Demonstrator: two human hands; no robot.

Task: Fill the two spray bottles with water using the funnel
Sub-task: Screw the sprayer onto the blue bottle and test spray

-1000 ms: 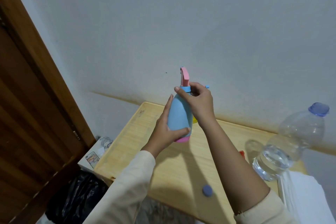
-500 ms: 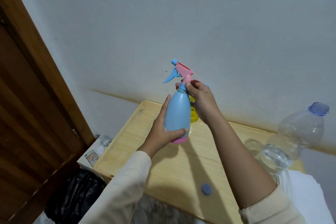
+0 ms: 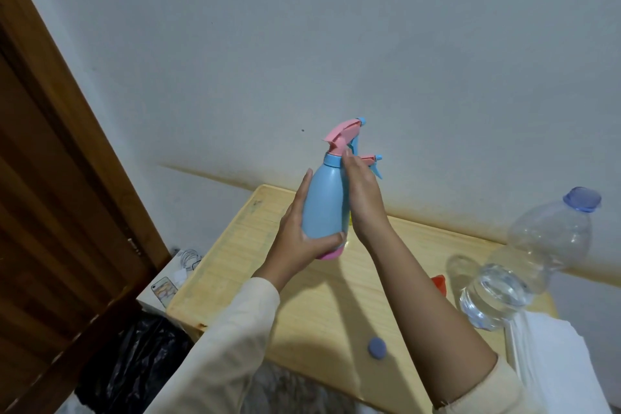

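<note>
Gripping the lower body of the blue spray bottle (image 3: 324, 212), the left hand (image 3: 299, 239) has its fingers (image 3: 332, 239) clenched around it just above the pink base, and the bottle is held upright in the air above the far part of the wooden surface (image 3: 302, 296). The right hand (image 3: 363, 198) is laid flat against the bottle's right side, its fingertips at the collar under the pink trigger head (image 3: 342, 134); whether anything is pinched there cannot be told. A second spray head (image 3: 373, 161) is seen just behind that hand, its bottle mostly hidden. A clear water bottle (image 3: 524, 262) is tilted near the surface's right edge, beside a red piece (image 3: 440, 282). A blue cap (image 3: 377, 347) lies close to the near edge. Bare wood is left open between the arms.
</note>
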